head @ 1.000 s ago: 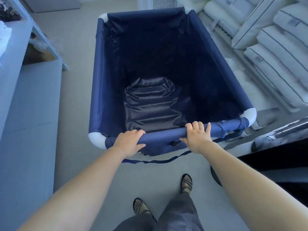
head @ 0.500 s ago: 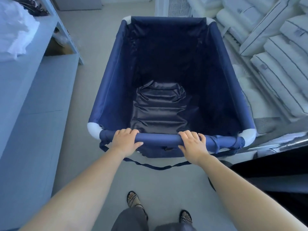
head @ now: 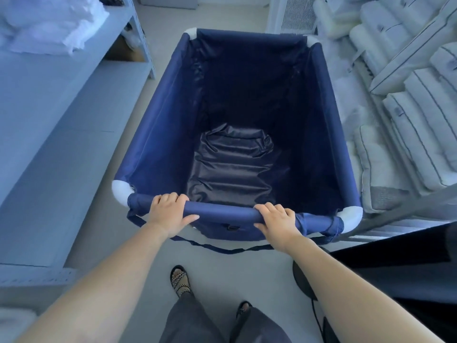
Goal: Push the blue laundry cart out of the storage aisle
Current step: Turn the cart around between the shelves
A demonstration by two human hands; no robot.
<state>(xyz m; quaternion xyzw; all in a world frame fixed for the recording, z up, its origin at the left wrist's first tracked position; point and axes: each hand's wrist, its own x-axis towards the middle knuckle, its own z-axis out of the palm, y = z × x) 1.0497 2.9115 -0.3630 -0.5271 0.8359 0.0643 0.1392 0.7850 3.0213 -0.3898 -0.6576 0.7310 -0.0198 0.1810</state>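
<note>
Both hands grip the near rail: left hand (head: 170,214) and right hand (head: 278,222) each wrap fingers over the padded bar of the blue laundry cart (head: 237,134). Since a second ago the cart has swung from angled to square with the aisle, midway between the shelving (head: 61,115) on the left and stacked pillows (head: 405,100) on the right. That alignment suggests a straight push forward across open floor (head: 118,149) comes next.
</note>
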